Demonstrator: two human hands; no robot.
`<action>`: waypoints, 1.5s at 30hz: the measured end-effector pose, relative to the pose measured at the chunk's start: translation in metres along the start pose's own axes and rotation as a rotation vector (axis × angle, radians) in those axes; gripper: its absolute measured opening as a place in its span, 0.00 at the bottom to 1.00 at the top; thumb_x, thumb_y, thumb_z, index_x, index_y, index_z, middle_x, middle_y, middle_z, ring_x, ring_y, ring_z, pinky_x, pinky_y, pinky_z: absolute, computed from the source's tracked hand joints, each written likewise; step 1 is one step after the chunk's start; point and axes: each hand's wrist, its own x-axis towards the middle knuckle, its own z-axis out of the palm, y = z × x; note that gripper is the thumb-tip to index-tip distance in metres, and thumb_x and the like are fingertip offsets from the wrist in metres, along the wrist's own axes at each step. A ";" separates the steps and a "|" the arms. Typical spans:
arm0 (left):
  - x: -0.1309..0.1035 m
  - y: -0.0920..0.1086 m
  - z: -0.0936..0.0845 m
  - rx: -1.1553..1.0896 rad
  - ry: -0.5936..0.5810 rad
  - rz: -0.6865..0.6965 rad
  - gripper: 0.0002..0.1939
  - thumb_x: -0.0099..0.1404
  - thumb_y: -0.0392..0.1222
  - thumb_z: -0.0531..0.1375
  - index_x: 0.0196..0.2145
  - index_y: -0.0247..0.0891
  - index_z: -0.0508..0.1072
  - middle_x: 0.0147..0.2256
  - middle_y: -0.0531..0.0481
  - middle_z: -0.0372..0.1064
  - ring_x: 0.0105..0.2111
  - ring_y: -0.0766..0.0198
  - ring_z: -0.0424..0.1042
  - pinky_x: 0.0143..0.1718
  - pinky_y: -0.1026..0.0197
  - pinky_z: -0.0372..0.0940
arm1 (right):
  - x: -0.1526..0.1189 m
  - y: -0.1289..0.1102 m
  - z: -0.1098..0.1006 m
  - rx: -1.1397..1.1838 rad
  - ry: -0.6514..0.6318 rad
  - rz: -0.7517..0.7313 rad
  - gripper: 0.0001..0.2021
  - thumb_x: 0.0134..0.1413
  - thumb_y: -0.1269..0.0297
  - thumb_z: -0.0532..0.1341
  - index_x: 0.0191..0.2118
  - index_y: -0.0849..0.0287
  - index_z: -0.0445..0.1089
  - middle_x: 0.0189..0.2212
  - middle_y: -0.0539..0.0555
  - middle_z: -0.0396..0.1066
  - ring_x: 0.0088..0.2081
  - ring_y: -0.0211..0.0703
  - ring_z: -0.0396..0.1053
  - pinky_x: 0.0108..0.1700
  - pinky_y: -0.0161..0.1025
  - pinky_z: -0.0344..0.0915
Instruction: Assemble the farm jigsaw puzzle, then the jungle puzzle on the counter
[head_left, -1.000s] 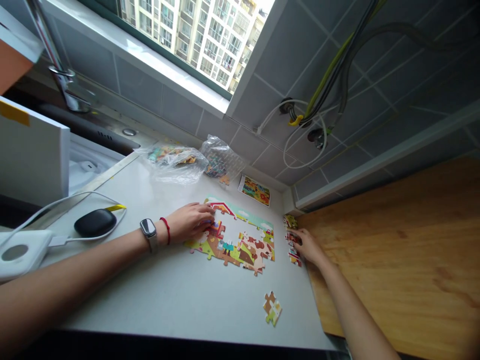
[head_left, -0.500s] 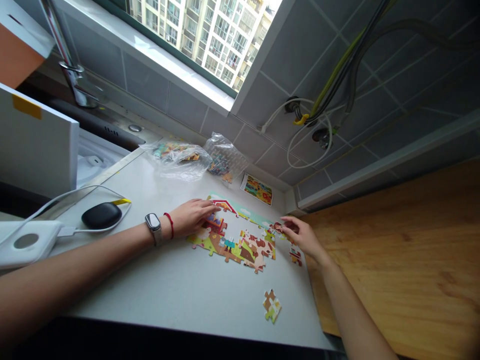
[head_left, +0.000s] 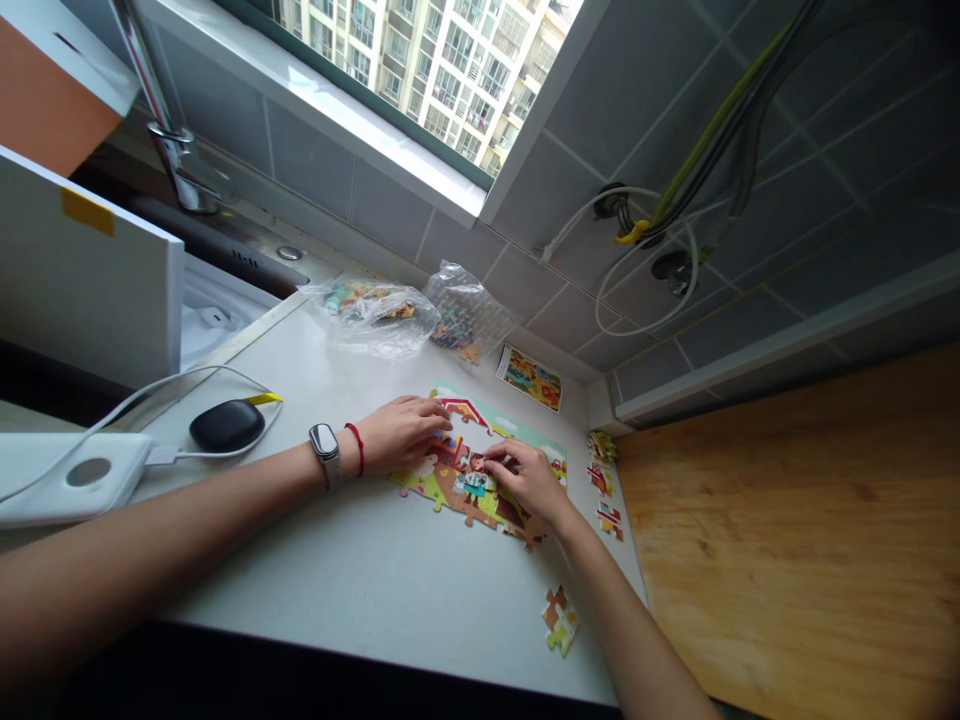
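multicoloured cardboard farm-scene jigsaw lies on the white counter, left hand resting loosely across it; right hand pinches 1 small multicoloured cardboard piece. pressing misaligned tabs could buckle the jigsaw.

I watch through one camera worn on the head, looking forward and down across a white table from above its near edge. It sits close enough that the left forearm enters at the left border and the right forearm at the bottom, with the puzzle near mid-frame. My view is wide and tilted, reaching a slanting window above and a wooden surface at right.
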 end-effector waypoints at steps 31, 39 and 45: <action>-0.007 0.043 0.010 0.059 -0.083 0.128 0.25 0.68 0.50 0.66 0.60 0.42 0.75 0.63 0.39 0.68 0.69 0.31 0.57 0.67 0.35 0.56 | -0.029 0.017 -0.005 -0.284 0.012 -0.155 0.13 0.67 0.64 0.65 0.53 0.46 0.81 0.57 0.59 0.71 0.59 0.56 0.69 0.62 0.57 0.69; -0.006 0.044 0.010 0.005 -0.124 0.190 0.19 0.68 0.46 0.65 0.55 0.42 0.77 0.64 0.44 0.70 0.64 0.39 0.65 0.65 0.39 0.59 | -0.031 0.018 -0.002 -0.278 -0.007 -0.176 0.14 0.68 0.61 0.65 0.56 0.47 0.80 0.60 0.60 0.70 0.63 0.58 0.67 0.65 0.59 0.66; -0.006 0.042 0.012 -0.019 -0.121 0.177 0.24 0.70 0.45 0.64 0.61 0.39 0.73 0.63 0.43 0.71 0.65 0.39 0.65 0.65 0.40 0.60 | -0.033 0.020 0.000 -0.234 0.024 -0.149 0.14 0.67 0.62 0.65 0.55 0.48 0.81 0.61 0.60 0.70 0.63 0.57 0.68 0.66 0.58 0.67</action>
